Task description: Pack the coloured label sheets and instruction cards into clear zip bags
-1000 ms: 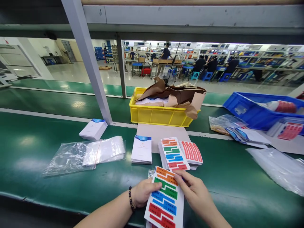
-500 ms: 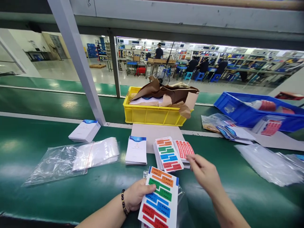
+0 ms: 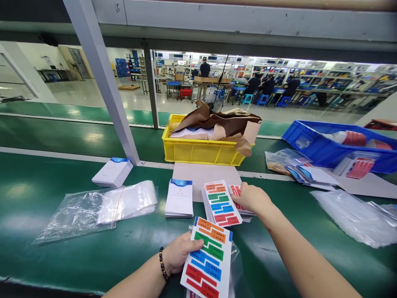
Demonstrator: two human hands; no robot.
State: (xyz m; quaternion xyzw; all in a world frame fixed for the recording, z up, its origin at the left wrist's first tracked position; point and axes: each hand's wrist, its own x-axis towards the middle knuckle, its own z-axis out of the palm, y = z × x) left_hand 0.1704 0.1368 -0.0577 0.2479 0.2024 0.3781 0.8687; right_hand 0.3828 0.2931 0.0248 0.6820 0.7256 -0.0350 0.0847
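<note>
My left hand, a beaded bracelet at its wrist, grips a sticker sheet printed with orange, green, blue and red labels. Blue corners of a booklet and a clear plastic bag show behind that sheet. My right hand rests on the stack of red label sheets, its fingers bent over the top; whether they pinch a sheet is hidden. Just left of it lies a stack of multicoloured sticker sheets. Further left stands a pile of white booklets with blue tops.
Another booklet pile and a plastic bag bundle lie to the left. A yellow crate with brown paper stands behind. At right are a blue crate, loose booklets and clear bags. A slanted post rises at left.
My right hand has moved forward and left onto the red label stack, covering part of it. My left hand keeps the multicoloured sheet in nearly the same place.
</note>
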